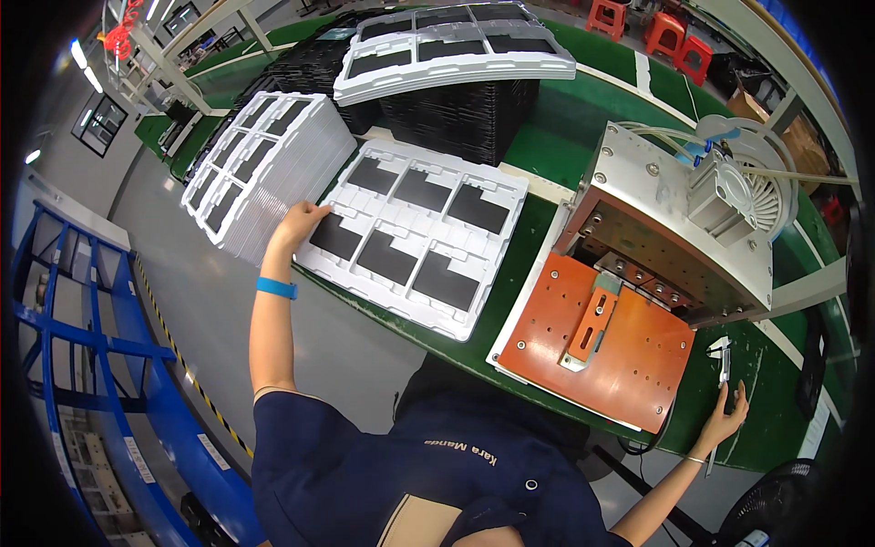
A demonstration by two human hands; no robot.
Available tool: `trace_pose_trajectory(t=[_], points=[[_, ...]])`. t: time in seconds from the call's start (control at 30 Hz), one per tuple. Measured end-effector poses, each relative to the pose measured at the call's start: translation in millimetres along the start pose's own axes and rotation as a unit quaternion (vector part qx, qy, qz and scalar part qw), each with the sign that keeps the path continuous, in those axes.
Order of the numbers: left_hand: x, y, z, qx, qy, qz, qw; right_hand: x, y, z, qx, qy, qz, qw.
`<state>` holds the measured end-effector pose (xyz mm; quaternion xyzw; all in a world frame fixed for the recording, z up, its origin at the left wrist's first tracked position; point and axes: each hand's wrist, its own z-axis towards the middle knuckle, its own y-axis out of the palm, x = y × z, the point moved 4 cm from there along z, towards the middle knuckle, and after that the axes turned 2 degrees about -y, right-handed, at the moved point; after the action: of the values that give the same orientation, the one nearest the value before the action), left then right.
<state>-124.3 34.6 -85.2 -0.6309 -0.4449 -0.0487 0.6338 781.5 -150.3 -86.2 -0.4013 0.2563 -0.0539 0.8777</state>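
Observation:
My left hand (299, 224) is at the left edge of a white plastic tray (362, 214), its fingers drawn together. Whether they pinch the rim or a thin piece there is hidden. Flat dark pieces (387, 258), each with a notched corner, sit in the tray's compartments in two rows. Far to the right, my right hand (725, 421) has its fingers around a silver caliper (725, 363) over the green tabletop. The caliper's jaws point away from me, and its thin end shows below the hand.
A press-like machine (670, 219) with an orange base plate (629, 365) stands between my hands. Stacked white trays (305, 150) rise at the left, and more (456, 68) rest on black stacked trays (465, 118) behind. A blue rack (100, 351) and red stools (668, 35) are farther off.

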Motion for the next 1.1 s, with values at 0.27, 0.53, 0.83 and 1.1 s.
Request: trace_pose_trajectory(t=[0.27,0.53,0.83,1.1], points=[[25.7,-23.9,-16.6,-0.193,-0.039,-0.271,0.942,-56.0,-45.2,1.7,0.044,-0.007,0.131,0.99],[28.6,-35.1,-41.4,-0.194,0.109,-0.356,0.908,-121.0,-43.6,15.0,0.001,-0.082,0.159,0.984],[6.3,-122.5,-142.9,-0.106,0.133,-0.451,0.876,-106.5,-20.0,23.9,-0.015,-0.029,0.268,0.963],[16.2,-192.2,-225.6,-0.053,0.16,-0.464,0.87,-112.4,-0.4,38.2,-0.024,-0.054,0.326,0.943]])
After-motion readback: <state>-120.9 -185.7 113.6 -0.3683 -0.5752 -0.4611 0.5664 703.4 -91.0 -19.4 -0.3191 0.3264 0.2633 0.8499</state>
